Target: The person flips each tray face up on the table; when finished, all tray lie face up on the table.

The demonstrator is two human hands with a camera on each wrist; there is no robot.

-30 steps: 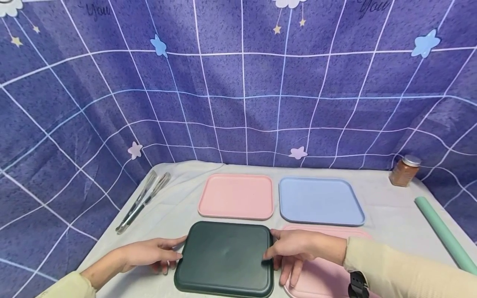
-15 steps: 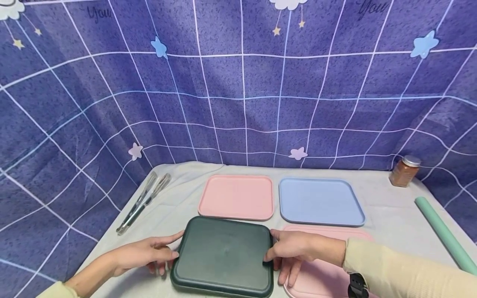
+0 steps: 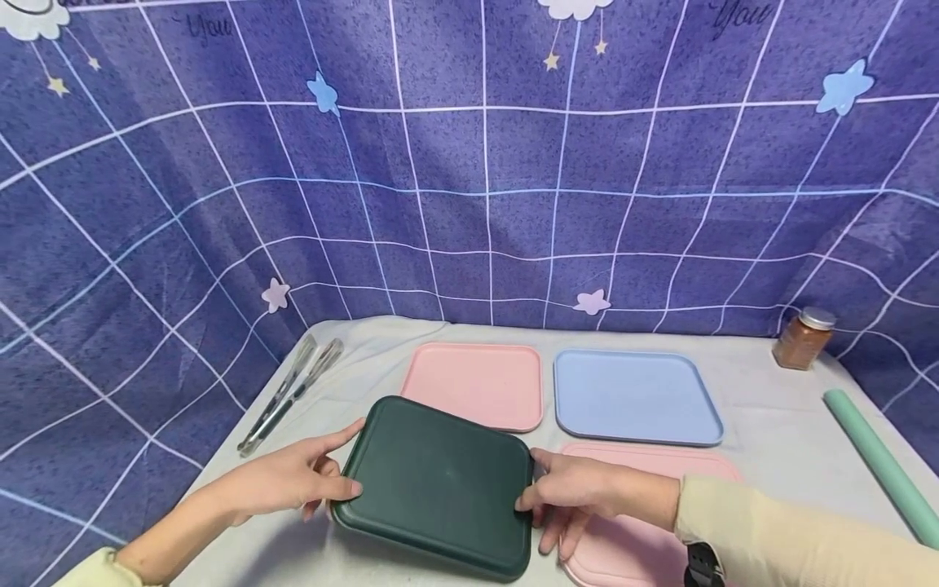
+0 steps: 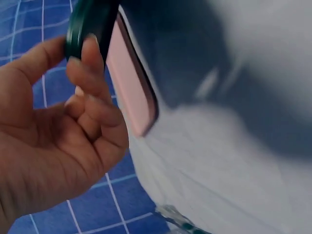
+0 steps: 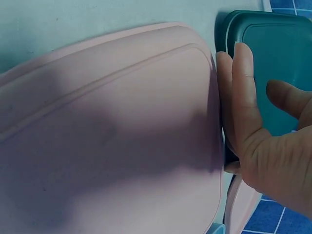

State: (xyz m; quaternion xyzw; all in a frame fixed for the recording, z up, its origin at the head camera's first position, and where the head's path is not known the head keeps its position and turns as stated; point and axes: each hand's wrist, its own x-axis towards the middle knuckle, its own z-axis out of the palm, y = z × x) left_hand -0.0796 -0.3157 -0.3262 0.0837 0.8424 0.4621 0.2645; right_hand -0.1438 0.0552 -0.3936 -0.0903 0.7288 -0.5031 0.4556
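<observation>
A dark green tray (image 3: 440,485) is tilted in front of me, its left side raised off the white table and its right side lower. My left hand (image 3: 282,481) pinches its left edge, thumb on the upper face and fingers at the rim and beneath. In the left wrist view that hand (image 4: 73,112) grips the tray's edge (image 4: 78,31) above the cloth. At the right edge my right hand (image 3: 575,489) holds the tray with the thumb on top and the other fingers along the side. Those fingers (image 5: 243,92) lie between the green tray and a pink tray (image 5: 146,126).
Behind the green tray lies another pink tray (image 3: 473,379), partly covered by it in the head view, beside a blue tray (image 3: 638,395). Tongs (image 3: 289,399) lie at the left. A brown jar (image 3: 803,338) and a mint-green roll (image 3: 880,465) are at the right.
The green tray's left side has risen from the table and the tray has turned slightly clockwise, its far-left corner overlapping the pink tray. My left hand rose with it; the right hand barely moved.
</observation>
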